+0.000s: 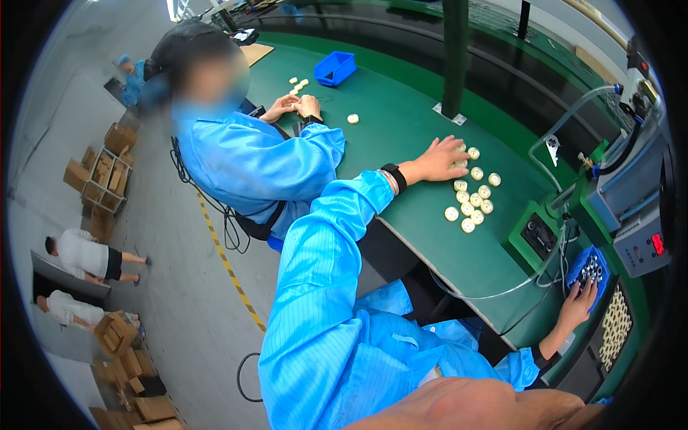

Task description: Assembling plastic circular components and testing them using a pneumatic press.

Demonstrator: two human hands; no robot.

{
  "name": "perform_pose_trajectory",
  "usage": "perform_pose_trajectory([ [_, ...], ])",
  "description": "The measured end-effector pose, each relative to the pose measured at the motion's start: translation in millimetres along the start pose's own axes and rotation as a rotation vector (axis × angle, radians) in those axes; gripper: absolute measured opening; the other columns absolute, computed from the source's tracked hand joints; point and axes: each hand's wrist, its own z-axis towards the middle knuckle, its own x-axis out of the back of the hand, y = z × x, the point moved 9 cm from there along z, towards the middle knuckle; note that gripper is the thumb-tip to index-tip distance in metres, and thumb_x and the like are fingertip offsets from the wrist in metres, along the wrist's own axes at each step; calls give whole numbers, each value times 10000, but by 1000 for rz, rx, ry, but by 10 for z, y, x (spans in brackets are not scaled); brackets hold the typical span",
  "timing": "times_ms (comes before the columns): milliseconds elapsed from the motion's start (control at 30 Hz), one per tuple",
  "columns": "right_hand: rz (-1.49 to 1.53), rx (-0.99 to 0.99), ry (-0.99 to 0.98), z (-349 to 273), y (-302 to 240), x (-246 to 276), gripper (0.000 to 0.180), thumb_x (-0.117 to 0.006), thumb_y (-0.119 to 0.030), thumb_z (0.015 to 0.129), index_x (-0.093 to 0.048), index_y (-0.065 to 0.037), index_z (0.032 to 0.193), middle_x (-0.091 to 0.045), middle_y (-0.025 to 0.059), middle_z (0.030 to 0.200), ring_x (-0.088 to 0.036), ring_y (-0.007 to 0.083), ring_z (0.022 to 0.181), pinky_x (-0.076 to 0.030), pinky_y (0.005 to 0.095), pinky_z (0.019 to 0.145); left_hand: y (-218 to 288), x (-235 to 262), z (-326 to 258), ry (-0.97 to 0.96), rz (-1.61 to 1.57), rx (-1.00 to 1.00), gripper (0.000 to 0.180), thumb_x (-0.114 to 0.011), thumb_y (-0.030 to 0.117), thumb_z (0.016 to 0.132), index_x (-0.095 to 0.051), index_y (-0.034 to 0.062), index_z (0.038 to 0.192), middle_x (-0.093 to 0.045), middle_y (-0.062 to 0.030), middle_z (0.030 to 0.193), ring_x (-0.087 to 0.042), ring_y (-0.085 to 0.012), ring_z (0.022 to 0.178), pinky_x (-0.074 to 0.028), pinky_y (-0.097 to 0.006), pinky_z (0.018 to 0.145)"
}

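My left hand (438, 160) reaches far across the green table, fingers spread and lying over some round cream-coloured plastic pieces. More of these round pieces (476, 199) lie loosely grouped just to the right of and nearer than that hand. At the right, my right hand (575, 307) is at the near side of a small blue bin (573, 266), its fingers stretched out over the bin's edge. Small shiny metal parts (592, 269) fill the bin, close to the fingertips. Nothing shows gripped in either hand, though the undersides of the fingers are hidden.
Beside the bin stand a bench machine (627, 208) with a red display and a green fixture (534, 236) with cables. A tray of cream pieces (615, 330) lies at the right. A co-worker (251, 158) sits at left, near another blue bin (335, 69). A green post (453, 64) rises behind.
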Motion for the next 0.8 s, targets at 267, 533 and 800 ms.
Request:
perform_pose_trajectory([
  [267, -45, -8, -18, 40, -102, -23, 458, -521, -386, 954, -510, -173, 1359, -461, 65, 1441, -404, 253, 1349, -400, 560, 904, 485, -143, -151, -133, -122, -94, 651, -535, 519, 882, -428, 170, 1421, -300, -177, 1504, -177, -405, 1430, -180, -632, 1106],
  [533, -43, -39, -48, -13, -60, 9, 462, -510, -384, 957, -499, -181, 1372, -438, 72, 1458, -396, 255, 1353, -387, 563, 915, 89, 739, 16, 359, 368, 138, 604, -610, 448, 849, -471, 164, 1363, -340, -172, 1440, -220, -406, 1384, -233, -751, 986],
  [800, 6, -10, -21, 25, -66, 17, 441, -522, -373, 954, -528, -170, 1346, -452, 77, 1446, -424, 261, 1333, -394, 560, 910, -2332, 1274, -1028, 396, 264, 1311, 496, -585, 327, 855, -553, 88, 1289, -363, -209, 1433, -250, -450, 1358, -296, -594, 1063],
])
